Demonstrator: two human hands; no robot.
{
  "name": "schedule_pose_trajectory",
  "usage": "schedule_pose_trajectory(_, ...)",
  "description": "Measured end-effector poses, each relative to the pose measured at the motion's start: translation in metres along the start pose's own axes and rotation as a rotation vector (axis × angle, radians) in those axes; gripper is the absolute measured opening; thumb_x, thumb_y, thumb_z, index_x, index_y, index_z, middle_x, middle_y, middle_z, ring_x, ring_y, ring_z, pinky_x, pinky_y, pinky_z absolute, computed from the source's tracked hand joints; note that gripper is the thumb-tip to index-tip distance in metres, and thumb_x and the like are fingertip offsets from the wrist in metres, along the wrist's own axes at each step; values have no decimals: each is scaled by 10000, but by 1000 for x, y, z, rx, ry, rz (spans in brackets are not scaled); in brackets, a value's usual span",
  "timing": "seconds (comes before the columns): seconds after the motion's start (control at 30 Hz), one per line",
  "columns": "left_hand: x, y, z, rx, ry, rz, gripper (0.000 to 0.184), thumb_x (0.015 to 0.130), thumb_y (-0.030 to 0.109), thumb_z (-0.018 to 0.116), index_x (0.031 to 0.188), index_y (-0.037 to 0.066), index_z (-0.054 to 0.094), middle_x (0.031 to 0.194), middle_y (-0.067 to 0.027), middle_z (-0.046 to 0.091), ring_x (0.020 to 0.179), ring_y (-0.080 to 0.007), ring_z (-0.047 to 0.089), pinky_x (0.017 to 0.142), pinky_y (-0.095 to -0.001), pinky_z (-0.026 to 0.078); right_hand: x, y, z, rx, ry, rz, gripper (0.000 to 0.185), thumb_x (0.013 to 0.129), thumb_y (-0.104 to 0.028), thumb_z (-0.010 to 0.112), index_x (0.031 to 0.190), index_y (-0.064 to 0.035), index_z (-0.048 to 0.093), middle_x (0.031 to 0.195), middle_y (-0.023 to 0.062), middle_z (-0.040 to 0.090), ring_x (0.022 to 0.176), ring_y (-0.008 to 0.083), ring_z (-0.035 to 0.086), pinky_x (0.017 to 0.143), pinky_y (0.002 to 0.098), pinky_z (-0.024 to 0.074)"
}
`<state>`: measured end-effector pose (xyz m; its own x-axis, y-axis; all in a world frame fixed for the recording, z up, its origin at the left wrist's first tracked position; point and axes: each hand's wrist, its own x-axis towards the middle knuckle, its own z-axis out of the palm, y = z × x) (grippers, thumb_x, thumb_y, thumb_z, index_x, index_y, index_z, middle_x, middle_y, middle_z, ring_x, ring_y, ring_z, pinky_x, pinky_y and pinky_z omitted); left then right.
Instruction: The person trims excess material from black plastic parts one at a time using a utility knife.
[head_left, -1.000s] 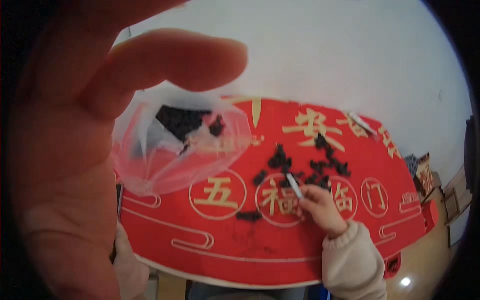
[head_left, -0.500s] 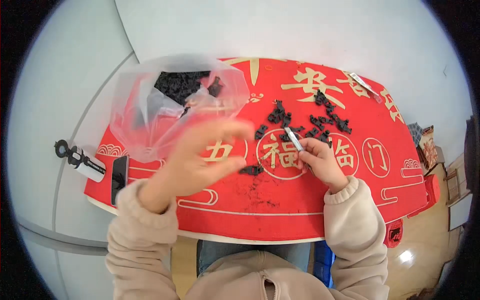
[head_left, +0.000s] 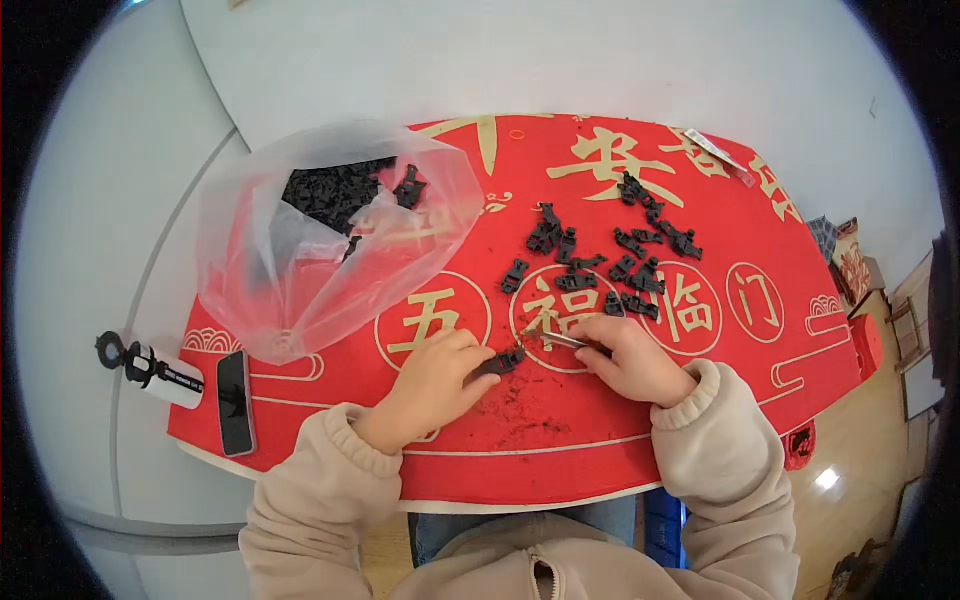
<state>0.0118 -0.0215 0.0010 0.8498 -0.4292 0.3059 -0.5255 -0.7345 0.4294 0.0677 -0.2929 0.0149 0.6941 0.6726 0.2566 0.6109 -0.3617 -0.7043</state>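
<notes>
My left hand (head_left: 430, 385) pinches a small black plastic part (head_left: 503, 362) just above the red tablecloth. In my right hand (head_left: 635, 360), fingers closed, is a slim knife (head_left: 562, 340) with a thin metal blade pointing left toward that part; most of its handle is hidden by the fingers. Beyond my hands, several similar black plastic parts (head_left: 578, 278) lie in a loose cluster. Dark crumbs and shavings (head_left: 520, 410) are scattered on the cloth between my wrists.
A clear plastic bag (head_left: 420, 240) full of black parts stands open at the back left. A phone (head_left: 235, 405) and a white bottle with a black lid (head_left: 170, 378) lie at the left edge. A narrow packaged strip (head_left: 718, 155) lies at the back right.
My left hand has come down from above the table and taken hold of the black part. My right hand has turned the knife so its blade points left. The view has shifted slightly.
</notes>
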Motion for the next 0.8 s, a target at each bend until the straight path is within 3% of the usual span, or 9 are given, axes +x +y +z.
schedule_pose_trajectory(0.07,-1,0,-2,-2,31,23,290,749,165,759,972,2,671,935,-111,620,881,-278,598,771,-385,467,0,-6,0,-4,-7,39,216,873,-28,591,1079,38,603,946,208,634,894,367,604,790,391,484)
schedule_pose_trajectory(0.3,-6,5,-5,0,144,-6,288,716,159,775,947,14,680,900,-100,664,769,-254,647,670,-360,511,-2,-14,13,126,73,37,242,889,8,528,1114,67,595,927,214,620,864,369,591,774,395,473)
schedule_pose_trajectory(0.5,-4,9,-11,-30,107,-133,319,695,167,803,952,20,686,861,-97,659,727,-243,646,674,-343,517,-1,-21,13,112,97,-7,293,843,78,526,1128,68,593,858,190,591,769,325,580,713,390,462)
schedule_pose_trajectory(0.53,-4,12,-17,-44,156,-144,340,700,203,816,948,12,685,840,-101,647,752,-235,642,682,-310,511,-1,-24,9,84,59,44,297,837,78,530,1126,54,599,907,196,617,822,331,606,743,394,479)
schedule_pose_trajectory(0.6,-3,-2,-27,37,371,41,319,791,238,757,1026,47,655,1008,-75,665,840,-215,639,744,-337,524,1,-13,21,87,187,-64,308,831,75,539,1127,30,610,977,199,642,897,351,624,798,397,494)
schedule_pose_trajectory(0.63,0,-8,-27,28,379,51,321,793,239,755,1029,46,653,1011,-76,664,844,-216,637,746,-338,523,1,-8,28,81,224,-42,309,832,60,543,1127,9,621,1031,200,654,957,357,629,847,410,498)
schedule_pose_trajectory(0.77,22,-14,4,-100,222,34,331,800,246,746,1042,43,646,1025,-80,657,861,-219,631,756,-342,519,7,-2,27,96,268,-140,255,830,15,549,1072,1,629,907,206,633,877,379,607,781,432,487)
schedule_pose_trajectory(0.8,23,-13,9,-119,195,36,333,802,247,744,1045,43,644,1029,-81,655,865,-220,629,759,-343,518,6,0,23,85,227,-111,268,842,8,552,1101,10,621,948,201,638,906,367,608,807,423,485)
